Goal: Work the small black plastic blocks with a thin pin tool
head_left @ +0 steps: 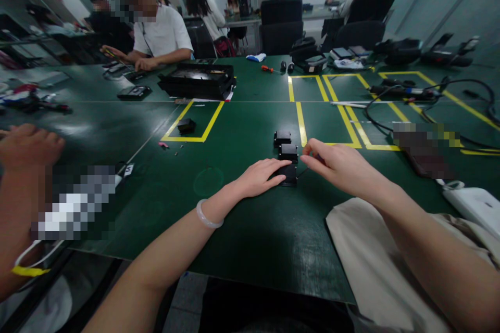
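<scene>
Three small black box-shaped parts stand in a row on the green table. My left hand, wearing a pale bracelet, holds the nearest black part between fingers and thumb and partly covers it. My right hand is closed in a pinch just right of the parts. From its fingers a thin dark rod runs down toward that part's right side; its upper end is hidden in the hand. The middle black part and the far black part sit just beyond, untouched.
A black open case stands at the far left, near a small black block inside yellow tape. An orange screwdriver lies farther back. Cables and a dark phone-like slab are right, beige cloth under my right arm. Another person's hand is left.
</scene>
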